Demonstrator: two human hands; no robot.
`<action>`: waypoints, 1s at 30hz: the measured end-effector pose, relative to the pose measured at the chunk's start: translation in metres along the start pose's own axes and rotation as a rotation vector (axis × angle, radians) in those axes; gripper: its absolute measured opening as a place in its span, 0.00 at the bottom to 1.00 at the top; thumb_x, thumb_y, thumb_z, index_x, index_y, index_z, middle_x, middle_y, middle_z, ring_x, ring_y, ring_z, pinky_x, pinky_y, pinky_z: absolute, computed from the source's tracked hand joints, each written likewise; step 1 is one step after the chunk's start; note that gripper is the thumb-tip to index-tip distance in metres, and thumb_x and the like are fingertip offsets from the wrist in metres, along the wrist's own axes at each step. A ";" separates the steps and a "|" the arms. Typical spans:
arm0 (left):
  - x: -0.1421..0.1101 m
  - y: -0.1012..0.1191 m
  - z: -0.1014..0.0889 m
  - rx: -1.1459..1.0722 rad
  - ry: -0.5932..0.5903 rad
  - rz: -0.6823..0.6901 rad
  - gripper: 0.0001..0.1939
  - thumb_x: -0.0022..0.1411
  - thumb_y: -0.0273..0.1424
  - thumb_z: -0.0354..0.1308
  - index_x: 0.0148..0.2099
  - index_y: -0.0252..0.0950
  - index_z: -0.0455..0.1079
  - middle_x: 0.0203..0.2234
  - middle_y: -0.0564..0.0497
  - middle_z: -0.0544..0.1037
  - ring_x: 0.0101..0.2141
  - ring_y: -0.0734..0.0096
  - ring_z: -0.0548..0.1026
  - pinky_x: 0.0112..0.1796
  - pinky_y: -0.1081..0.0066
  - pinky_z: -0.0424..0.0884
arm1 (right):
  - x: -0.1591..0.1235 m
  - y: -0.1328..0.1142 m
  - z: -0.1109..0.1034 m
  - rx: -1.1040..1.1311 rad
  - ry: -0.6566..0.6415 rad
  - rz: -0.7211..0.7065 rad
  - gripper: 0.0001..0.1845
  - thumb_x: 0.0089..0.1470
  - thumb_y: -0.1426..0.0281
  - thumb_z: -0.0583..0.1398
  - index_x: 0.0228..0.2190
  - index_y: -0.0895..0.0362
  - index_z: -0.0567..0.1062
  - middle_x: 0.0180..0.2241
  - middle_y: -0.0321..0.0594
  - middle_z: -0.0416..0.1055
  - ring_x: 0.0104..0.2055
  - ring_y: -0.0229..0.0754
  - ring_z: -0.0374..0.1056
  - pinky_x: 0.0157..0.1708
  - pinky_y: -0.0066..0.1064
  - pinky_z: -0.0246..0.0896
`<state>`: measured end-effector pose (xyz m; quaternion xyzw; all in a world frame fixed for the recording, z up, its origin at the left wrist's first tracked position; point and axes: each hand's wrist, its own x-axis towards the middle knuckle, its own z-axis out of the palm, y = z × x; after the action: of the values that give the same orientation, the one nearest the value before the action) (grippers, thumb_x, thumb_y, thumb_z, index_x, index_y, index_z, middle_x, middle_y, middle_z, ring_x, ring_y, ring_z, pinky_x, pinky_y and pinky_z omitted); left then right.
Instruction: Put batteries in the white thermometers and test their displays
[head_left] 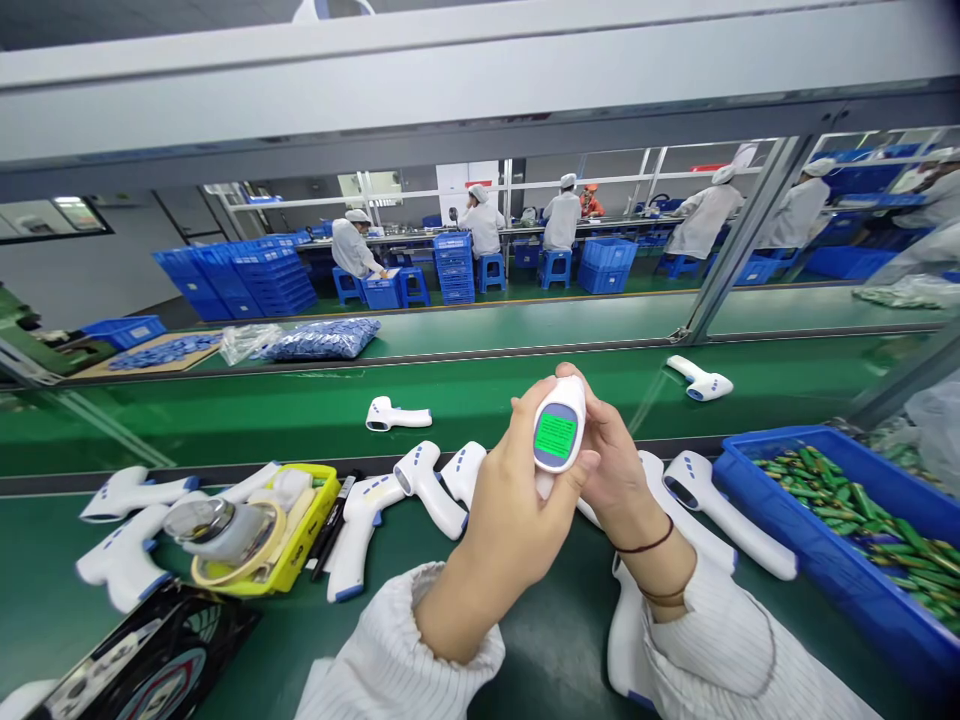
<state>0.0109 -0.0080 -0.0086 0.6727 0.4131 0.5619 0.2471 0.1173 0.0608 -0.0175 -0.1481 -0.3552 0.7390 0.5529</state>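
Between my two hands I hold up a white infrared thermometer, its display lit green and facing me. My left hand is wrapped round its left side and handle. Its right side is gripped by my right hand, with the thumb near the lower edge of the display. Fingers hide most of the handle. Around my wrists lie more white thermometers, among them one left of my left hand and one right of my right hand. Another thermometer is partly covered by my right sleeve.
A yellow tray with a bottle and tape stands left, beside black markers. A black fan is at front left. At right, a blue bin holds green batteries. Thermometers lie on the green belt beyond. Co-workers sit farther back.
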 end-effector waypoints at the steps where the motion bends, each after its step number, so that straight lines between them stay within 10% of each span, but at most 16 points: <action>1: 0.000 0.000 0.000 -0.003 0.007 0.001 0.26 0.69 0.35 0.55 0.66 0.45 0.54 0.60 0.51 0.67 0.56 0.69 0.70 0.52 0.75 0.66 | 0.000 -0.001 0.000 0.002 -0.017 -0.005 0.19 0.44 0.61 0.70 0.39 0.49 0.73 0.29 0.28 0.71 0.32 0.37 0.71 0.30 0.25 0.68; 19: -0.002 0.001 0.000 -0.037 0.012 -0.157 0.25 0.69 0.42 0.53 0.65 0.50 0.54 0.41 0.51 0.78 0.34 0.69 0.77 0.33 0.72 0.69 | 0.000 0.002 -0.011 -0.044 -0.273 -0.036 0.24 0.49 0.69 0.69 0.47 0.49 0.69 0.31 0.30 0.73 0.27 0.32 0.70 0.27 0.21 0.70; 30: 0.006 -0.009 -0.005 0.013 0.196 -0.047 0.25 0.70 0.35 0.52 0.67 0.43 0.56 0.60 0.46 0.66 0.57 0.63 0.67 0.53 0.68 0.67 | 0.000 0.014 -0.001 -0.303 -0.182 -0.339 0.20 0.59 0.68 0.62 0.52 0.45 0.67 0.53 0.36 0.68 0.57 0.41 0.66 0.53 0.31 0.68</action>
<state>0.0042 0.0012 -0.0116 0.6064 0.4545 0.6163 0.2141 0.1079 0.0594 -0.0275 -0.1007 -0.5302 0.5842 0.6062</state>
